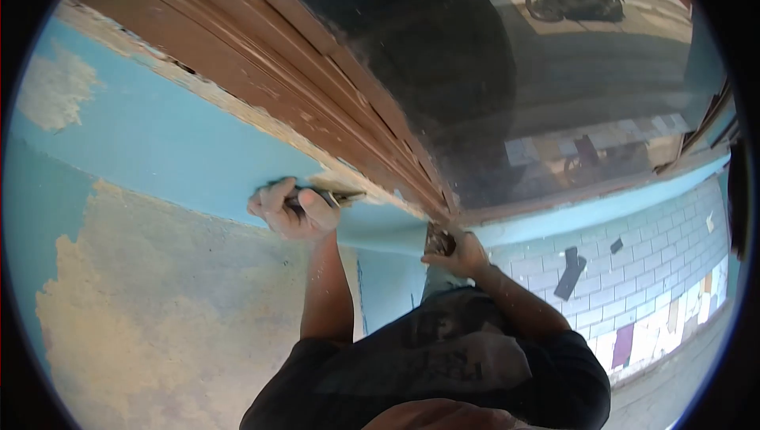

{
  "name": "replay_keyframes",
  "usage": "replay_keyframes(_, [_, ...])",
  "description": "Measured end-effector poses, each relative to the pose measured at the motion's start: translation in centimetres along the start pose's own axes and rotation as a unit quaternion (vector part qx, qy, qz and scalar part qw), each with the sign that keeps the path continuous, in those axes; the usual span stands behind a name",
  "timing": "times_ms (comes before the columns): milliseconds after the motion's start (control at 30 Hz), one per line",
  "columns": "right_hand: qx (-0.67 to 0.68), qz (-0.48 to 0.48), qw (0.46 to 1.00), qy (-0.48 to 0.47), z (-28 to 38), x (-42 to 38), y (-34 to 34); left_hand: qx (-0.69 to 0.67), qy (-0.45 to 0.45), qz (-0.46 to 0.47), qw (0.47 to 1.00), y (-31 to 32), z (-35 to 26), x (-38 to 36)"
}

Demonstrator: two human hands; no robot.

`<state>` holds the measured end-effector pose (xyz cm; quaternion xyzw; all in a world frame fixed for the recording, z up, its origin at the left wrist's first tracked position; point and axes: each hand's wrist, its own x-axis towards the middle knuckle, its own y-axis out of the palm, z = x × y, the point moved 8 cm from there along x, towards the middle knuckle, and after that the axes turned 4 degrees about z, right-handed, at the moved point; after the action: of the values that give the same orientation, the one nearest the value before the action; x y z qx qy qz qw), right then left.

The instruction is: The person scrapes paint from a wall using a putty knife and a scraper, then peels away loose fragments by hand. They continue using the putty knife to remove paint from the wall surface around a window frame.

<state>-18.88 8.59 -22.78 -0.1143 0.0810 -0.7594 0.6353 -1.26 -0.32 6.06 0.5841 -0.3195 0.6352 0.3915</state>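
Observation:
My left hand (297,210) is closed around a scraper (326,195), its fingers curled over the handle. The scraper's thin blade reaches the rough pale strip between the blue wall (190,141) and the brown wooden window frame (317,101). Bare plaster shows just behind the blade. Beneath the lower corner of the frame, my right hand (469,256) is closed beside a mottled brown piece (439,241), with the thumb stretched along its lower side. I cannot tell whether that piece is loose or part of the frame. Pale dust covers the fingers of my left hand.
Dark window glass (459,74) fills the upper right and reflects parked motorcycles. Large patches of bare plaster (198,311) break up the blue paint lower left. At right lies a pale tiled surface (633,252) with dark flat pieces (570,273) on it.

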Motion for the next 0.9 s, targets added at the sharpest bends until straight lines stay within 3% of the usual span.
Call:
replay_keyframes(67, [-0.005,0.028,1.0,0.012,-0.1,0.2,0.3,0.017,-0.05,-0.037,0.998,0.0,0.2,0.1])
replay_keyframes(133, [0.032,0.082,0.99,0.108,-2.9,0.1,1.0,0.021,-0.063,-0.016,0.998,-0.2,0.5,0.0])
replay_keyframes(300, [-0.026,0.039,0.998,0.048,0.3,-0.1,-0.2,-0.016,-0.042,-0.003,0.999,0.1,0.7,0.2])
replay_keyframes(400, [-0.027,0.037,0.996,0.081,-1.7,0.0,0.0,-0.019,-0.047,0.005,0.999,0.2,0.8,0.3])
replay_keyframes(433, [-0.013,0.01,1.0,0.026,-0.5,0.1,-0.2,-0.019,-0.059,0.016,0.998,0.2,0.7,0.3])
replay_keyframes(533, [0.005,0.033,0.998,0.061,-0.8,0.2,0.1,-0.019,-0.043,0.007,0.999,0.1,0.7,0.4])
replay_keyframes(567, [-0.009,0.055,0.991,0.121,-2.2,0.2,0.3,-0.016,-0.046,0.007,0.999,0.1,0.7,0.4])
replay_keyframes(667, [-0.033,-0.001,0.998,0.049,-0.5,0.5,-0.3,0.001,-0.038,0.02,0.999,-0.1,0.9,0.3])
replay_keyframes(900, [-0.005,0.015,0.998,0.067,-0.6,0.3,-0.1,-0.013,-0.048,0.021,0.999,0.1,0.9,0.5])
